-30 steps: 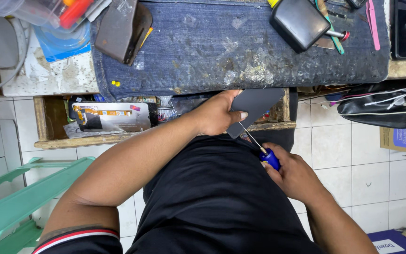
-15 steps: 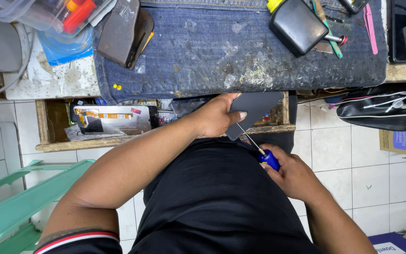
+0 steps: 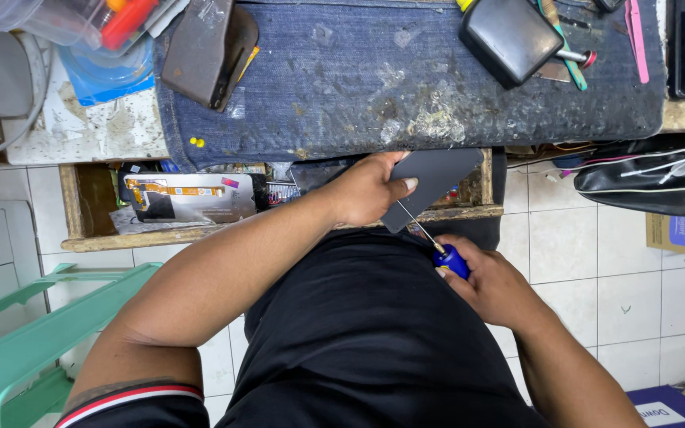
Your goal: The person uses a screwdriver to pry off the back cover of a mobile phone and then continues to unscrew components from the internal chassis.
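Grey flat panel gripped by left hand | right hand fisted on blue-handled screwdriver, tip at panel

Tight gap between lap and surface edge

At twelve o'clock the denim-covered surface and open drawer block the hands; tiled floor at three o'clock lies open, green chair crowds eight.

By the left hand, a matt grey flat plastic panel; above it, rough stained blue denim cloth (frayed, crusted) over a worn wooden shelf.
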